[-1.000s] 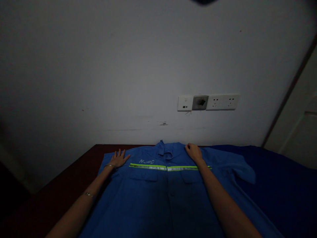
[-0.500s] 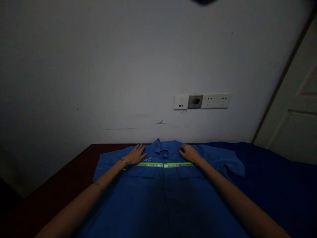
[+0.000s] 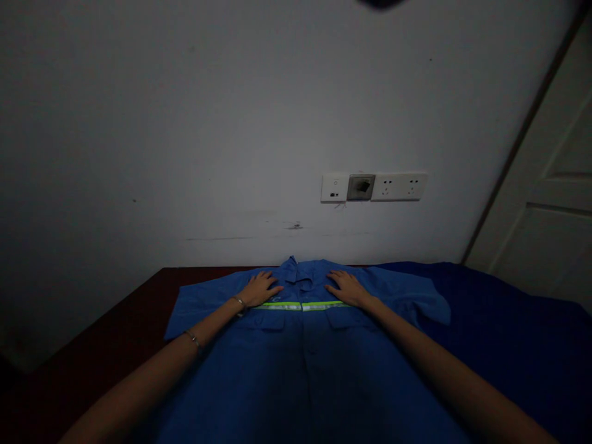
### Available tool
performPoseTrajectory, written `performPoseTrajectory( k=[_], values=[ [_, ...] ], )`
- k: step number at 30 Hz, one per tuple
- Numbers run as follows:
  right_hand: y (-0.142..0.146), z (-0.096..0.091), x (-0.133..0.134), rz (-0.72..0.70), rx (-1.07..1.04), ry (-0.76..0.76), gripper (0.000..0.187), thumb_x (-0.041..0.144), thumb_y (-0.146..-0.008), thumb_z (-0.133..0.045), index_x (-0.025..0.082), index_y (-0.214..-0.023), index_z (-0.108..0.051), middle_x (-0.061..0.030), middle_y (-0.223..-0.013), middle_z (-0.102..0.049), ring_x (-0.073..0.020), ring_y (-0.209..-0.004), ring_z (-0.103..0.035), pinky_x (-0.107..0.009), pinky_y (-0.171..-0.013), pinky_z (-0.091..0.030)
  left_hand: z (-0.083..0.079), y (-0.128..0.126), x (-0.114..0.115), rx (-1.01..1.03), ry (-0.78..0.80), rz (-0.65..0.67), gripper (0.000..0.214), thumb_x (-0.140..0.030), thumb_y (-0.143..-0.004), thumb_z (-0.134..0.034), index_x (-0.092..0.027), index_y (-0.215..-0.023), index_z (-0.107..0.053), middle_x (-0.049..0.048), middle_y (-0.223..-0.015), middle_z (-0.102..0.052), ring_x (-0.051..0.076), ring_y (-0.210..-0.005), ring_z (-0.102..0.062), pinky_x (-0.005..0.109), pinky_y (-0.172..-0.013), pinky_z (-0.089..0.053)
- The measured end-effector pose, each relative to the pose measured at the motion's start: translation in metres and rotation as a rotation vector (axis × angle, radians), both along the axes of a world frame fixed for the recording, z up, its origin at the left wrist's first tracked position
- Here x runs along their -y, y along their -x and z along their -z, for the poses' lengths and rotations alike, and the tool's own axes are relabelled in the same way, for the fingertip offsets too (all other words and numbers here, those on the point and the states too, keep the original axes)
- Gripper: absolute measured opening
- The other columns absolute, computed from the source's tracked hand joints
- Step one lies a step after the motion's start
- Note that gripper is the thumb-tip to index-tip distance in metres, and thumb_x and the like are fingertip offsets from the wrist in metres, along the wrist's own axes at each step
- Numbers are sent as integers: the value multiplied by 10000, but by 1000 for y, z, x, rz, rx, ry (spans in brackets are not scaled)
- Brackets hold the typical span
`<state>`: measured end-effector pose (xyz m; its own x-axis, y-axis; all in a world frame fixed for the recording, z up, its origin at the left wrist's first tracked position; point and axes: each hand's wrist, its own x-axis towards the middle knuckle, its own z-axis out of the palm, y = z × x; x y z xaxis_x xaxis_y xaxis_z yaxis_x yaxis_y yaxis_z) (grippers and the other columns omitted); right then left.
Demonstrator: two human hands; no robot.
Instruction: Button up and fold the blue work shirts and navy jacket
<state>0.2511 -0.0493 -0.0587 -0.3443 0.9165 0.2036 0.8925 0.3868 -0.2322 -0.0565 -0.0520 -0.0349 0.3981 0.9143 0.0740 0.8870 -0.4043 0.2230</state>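
Note:
A blue short-sleeved work shirt (image 3: 305, 370) lies spread flat, front up, on a dark red-brown table (image 3: 111, 345). A yellow-green reflective stripe (image 3: 300, 306) runs across its chest, and its collar (image 3: 300, 275) points toward the wall. My left hand (image 3: 261, 288) lies flat and open on the shirt just left of the collar. My right hand (image 3: 345, 287) lies flat and open just right of the collar. Both arms stretch out over the shirt; the left wrist and forearm wear thin bracelets.
A darker blue cloth (image 3: 509, 333) covers the table to the right of the shirt. The white wall behind carries a strip of sockets and switches (image 3: 374, 187). A white door (image 3: 546, 203) stands at the right. The table's left edge runs diagonally toward me.
My left hand slid right from the shirt's left shoulder to beside the collar. My right hand flattened out near the collar. The view shifted slightly.

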Motion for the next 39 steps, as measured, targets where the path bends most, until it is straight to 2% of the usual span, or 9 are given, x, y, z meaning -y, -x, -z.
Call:
performPoseTrajectory(
  k=[3, 8, 13, 17, 25, 29, 32, 36, 39],
  values=[
    [15, -6, 7, -13, -137, -67, 287, 259, -806, -452, 130, -1005, -614, -110, -1027, -617, -185, -980, -538, -269, -867, -366, -8, -10, -4, 130, -147, -30, 496, -563, -800, -370, -165, -916, -643, 94, -1047, -602, 214, -1020, -509, 276, -881, -363],
    [50, -14, 5, 50, -395, 3, 212, 245, -723, -542, 119, -862, -642, -60, -792, -659, -147, -720, -598, -209, -650, -424, -10, -33, -18, 143, -29, -57, 437, -588, -662, -540, -168, -722, -642, 54, -729, -644, 180, -691, -582, 224, -606, -395],
    [67, -24, -9, 172, -619, 351, 163, 262, -640, -631, 115, -708, -623, -9, -524, -612, -129, -477, -567, -198, -453, -434, -10, -49, -34, 142, 38, -88, 242, -334, -687, -546, -149, -534, -579, 45, -578, -610, 156, -603, -579, 211, -555, -380],
    [70, -27, -18, 262, -860, 504, 91, 77, -588, -623, 129, -550, -559, 22, -369, -526, -124, -370, -532, -190, -366, -433, -16, -59, -46, 321, 227, -180, 251, -308, -725, -487, -122, -570, -551, 52, -512, -580, 155, -513, -583, 217, -494, -398],
    [77, -26, -32, 309, -1107, 338, 57, 99, -672, -599, 126, -713, -571, 12, -502, -581, -96, -468, -585, -181, -472, -519, -18, -78, -54, 882, 624, -372, 209, -285, -772, -449, -106, -743, -552, 68, -648, -637, 127, -556, -607, 215, -535, -483],
    [84, -18, -28, 273, -1120, 295, 82, 187, -722, -585, 122, -771, -589, -25, -573, -619, -114, -532, -610, -205, -508, -525, -8, -78, -48, 944, 638, -351, 163, -252, -755, -489, -106, -771, -559, 65, -723, -644, 101, -594, -596, 201, -586, -488],
    [79, -15, -20, 244, -1097, 270, 129, 206, -761, -522, 117, -802, -605, -52, -670, -650, -133, -616, -627, -239, -582, -524, -6, -68, -41, 894, 529, -250, 153, -168, -726, -501, -99, -833, -586, 65, -800, -652, 105, -686, -606, 199, -646, -481],
    [58, -18, 1, 135, -727, 95, 178, 157, -728, -508, 136, -841, -644, -60, -818, -674, -155, -774, -619, -262, -748, -474, -12, -42, -27, 593, 160, -144, 232, -112, -706, -468, -91, -858, -642, 69, -866, -660, 141, -817, -597, 230, -770, -446],
    [47, -18, 21, -4, -434, 15, 237, 170, -731, -495, 155, -899, -661, -55, -885, -677, -161, -810, -606, -257, -786, -437, -14, -26, -9, 361, 35, 3, 261, -137, -704, -465, -121, -861, -673, 50, -917, -663, 163, -890, -579, 234, -848, -398]
  ],
)
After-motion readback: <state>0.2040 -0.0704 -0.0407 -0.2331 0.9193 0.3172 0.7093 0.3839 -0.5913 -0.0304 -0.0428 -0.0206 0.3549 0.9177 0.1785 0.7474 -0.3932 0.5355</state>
